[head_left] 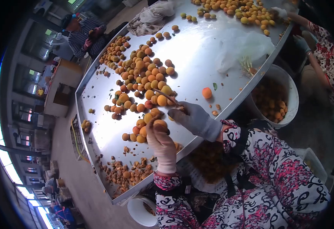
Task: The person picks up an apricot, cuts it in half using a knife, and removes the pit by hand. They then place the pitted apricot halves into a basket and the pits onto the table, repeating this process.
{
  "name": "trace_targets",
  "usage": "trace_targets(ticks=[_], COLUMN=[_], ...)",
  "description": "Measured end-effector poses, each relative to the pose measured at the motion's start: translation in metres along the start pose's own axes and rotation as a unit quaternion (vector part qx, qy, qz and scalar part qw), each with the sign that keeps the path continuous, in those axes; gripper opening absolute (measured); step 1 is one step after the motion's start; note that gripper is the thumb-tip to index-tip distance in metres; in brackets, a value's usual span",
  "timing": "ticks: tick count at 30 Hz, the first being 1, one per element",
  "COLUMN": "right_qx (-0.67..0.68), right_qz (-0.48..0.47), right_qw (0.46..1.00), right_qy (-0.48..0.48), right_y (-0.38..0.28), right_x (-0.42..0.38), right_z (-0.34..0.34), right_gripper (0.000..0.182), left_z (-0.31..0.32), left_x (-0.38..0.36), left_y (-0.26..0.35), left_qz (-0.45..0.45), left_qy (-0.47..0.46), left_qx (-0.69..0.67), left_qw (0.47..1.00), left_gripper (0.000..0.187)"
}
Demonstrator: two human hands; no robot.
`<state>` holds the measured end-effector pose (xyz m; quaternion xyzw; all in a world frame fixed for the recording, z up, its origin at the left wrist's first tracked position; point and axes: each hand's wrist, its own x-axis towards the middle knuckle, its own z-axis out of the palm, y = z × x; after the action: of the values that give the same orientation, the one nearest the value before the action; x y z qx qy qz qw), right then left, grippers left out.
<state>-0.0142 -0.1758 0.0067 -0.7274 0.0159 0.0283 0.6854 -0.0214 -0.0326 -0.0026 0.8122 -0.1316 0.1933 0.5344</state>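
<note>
My left hand [161, 147], in a pale glove, is closed around an orange apricot [160, 124] near the table's front edge. To its right, my right hand [195, 119] wears a grey glove and grips a thin brown stick [165, 95], which points up and left over the fruit. A large pile of apricots [140, 72] spreads across the metal table [190, 49] beyond both hands. Split, brownish fruit pieces [125, 171] lie at the table's lower left corner. One redder apricot [207, 92] sits apart, right of the pile.
A white bucket of fruit [294, 95] stands at the right, another white bucket [136, 212] below the table. Clear plastic [243, 47] and a crumpled cloth [150, 19] lie on top. A co-worker's gloved hand [279, 13] is at upper right; another person [85, 36] is at upper left.
</note>
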Motion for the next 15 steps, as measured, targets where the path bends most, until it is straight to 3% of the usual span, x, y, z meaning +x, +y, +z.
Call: trace_targets(ticks=[1,3,4,8,10,14,15], right_qx=[-0.002,-0.02,-0.013,0.024,0.011,-0.064,-0.063], right_qz=[0.002,-0.019,-0.009,0.05,-0.002,-0.148,-0.144], right_qw=[1.0,0.999,0.999,0.998,0.997,0.975,0.975], right_qy=[0.006,0.039,0.044,0.036,0.079,0.155,0.155], right_y=[0.001,0.001,0.001,-0.009,-0.008,0.009,0.008], right_x=[0.003,0.008,0.01,0.014,0.012,0.014,0.012], right_z=[0.001,0.005,0.007,0.006,0.011,0.021,0.02], right_gripper=[0.043,0.044,0.044,0.038,0.033,0.021,0.021], left_z=[0.009,0.023,0.027,0.035,0.038,0.04,0.039], left_x=[0.0,-0.006,-0.005,-0.01,-0.008,-0.001,0.001], left_y=[0.006,0.013,0.016,0.003,0.019,0.02,0.028], left_qz=[0.078,0.104,0.081,0.027,-0.108,-0.191,-0.275], left_qy=[-0.016,-0.049,-0.06,-0.049,-0.042,-0.025,-0.016], left_qx=[0.059,0.095,0.015,-0.093,-0.197,-0.302,-0.384], left_qw=[0.995,0.989,0.995,0.994,0.973,0.934,0.881], left_gripper=[0.03,0.031,0.034,0.036,0.038,0.042,0.043])
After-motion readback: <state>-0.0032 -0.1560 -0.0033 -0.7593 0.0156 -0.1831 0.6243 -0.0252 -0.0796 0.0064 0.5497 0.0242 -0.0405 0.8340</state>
